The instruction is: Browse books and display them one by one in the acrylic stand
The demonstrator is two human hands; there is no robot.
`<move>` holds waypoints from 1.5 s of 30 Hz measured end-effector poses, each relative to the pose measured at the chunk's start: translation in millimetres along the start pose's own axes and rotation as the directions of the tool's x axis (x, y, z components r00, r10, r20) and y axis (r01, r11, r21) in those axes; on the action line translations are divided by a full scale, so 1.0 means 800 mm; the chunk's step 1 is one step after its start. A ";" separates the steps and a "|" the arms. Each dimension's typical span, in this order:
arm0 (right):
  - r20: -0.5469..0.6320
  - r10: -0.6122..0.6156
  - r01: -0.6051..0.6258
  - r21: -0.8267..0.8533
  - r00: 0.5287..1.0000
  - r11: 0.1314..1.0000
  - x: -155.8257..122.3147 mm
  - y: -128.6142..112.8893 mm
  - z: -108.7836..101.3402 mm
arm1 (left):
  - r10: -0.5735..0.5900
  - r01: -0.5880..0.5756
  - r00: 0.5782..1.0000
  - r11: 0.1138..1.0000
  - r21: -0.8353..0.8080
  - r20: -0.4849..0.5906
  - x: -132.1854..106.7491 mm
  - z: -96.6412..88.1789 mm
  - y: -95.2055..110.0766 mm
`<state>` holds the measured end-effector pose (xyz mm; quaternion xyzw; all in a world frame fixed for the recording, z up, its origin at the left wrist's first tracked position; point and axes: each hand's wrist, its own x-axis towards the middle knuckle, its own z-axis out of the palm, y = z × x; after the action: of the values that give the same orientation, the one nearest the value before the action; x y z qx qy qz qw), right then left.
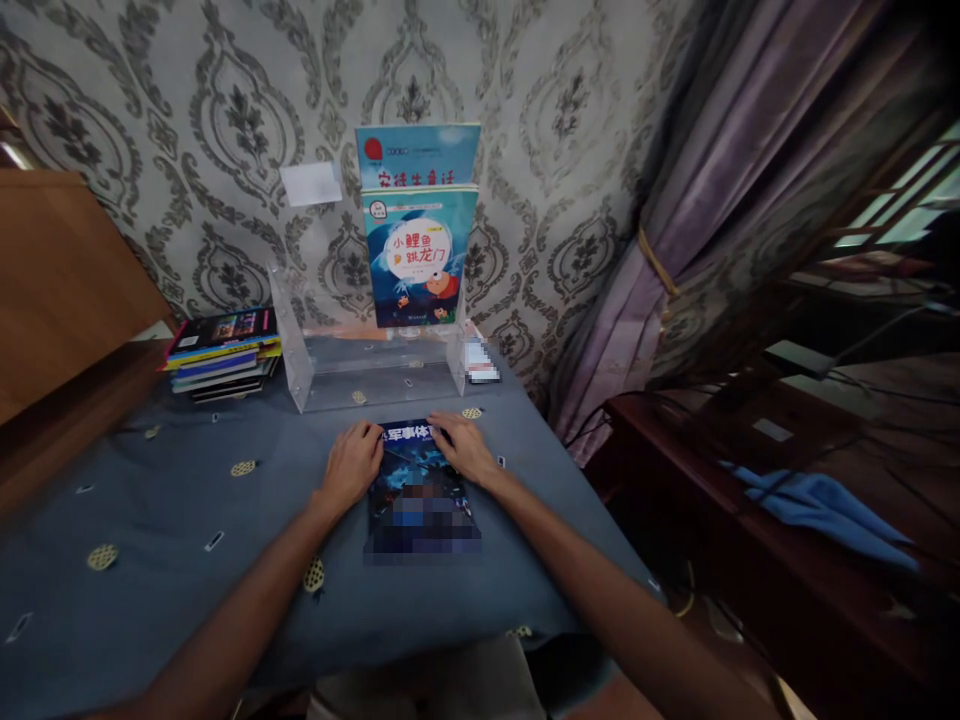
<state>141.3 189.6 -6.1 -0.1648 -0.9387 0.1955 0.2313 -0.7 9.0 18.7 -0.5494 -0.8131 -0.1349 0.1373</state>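
A dark blue book (420,480) with white title characters along its top lies in front of me on the cloth-covered table; its lower part is pixelated. At its upper left edge, my left hand (355,462) grips the side with curled fingers. My right hand (466,450) holds the upper right corner, its fingers reaching over the cover. Just beyond stands a clear acrylic book rack (375,385). On the rack, a blue picture book (420,290) with a red fish stands upright, and a second light blue book (420,150) shows behind and above it.
Left of the rack sits a stack of books (221,355). A pixelated item (480,362) lies beside the rack's right side. A wooden panel (67,280) borders the left. On the right are a tied purple curtain (622,300), a dark red desk with cables, and a blue cloth (825,515).
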 end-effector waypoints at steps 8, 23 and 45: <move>-0.042 0.066 -0.062 0.082 0.997 0.995 -0.003 -0.009 -0.014 | 0.063 -0.070 0.995 0.993 0.091 0.078 0.008 -0.010 0.004; -0.021 0.146 -0.129 0.356 0.989 0.926 -0.003 -0.010 -0.023 | 0.055 -0.102 0.945 0.986 0.131 0.324 0.002 -0.049 0.099; -0.055 0.153 -0.099 0.546 0.987 0.832 -0.007 0.000 -0.034 | 0.038 -0.083 0.937 0.990 0.117 0.348 0.006 -0.047 0.113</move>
<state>159.7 195.2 13.7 -0.1637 -0.8200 0.4592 0.2999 84.5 31.4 61.4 -0.5792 -0.8143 0.0209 0.0324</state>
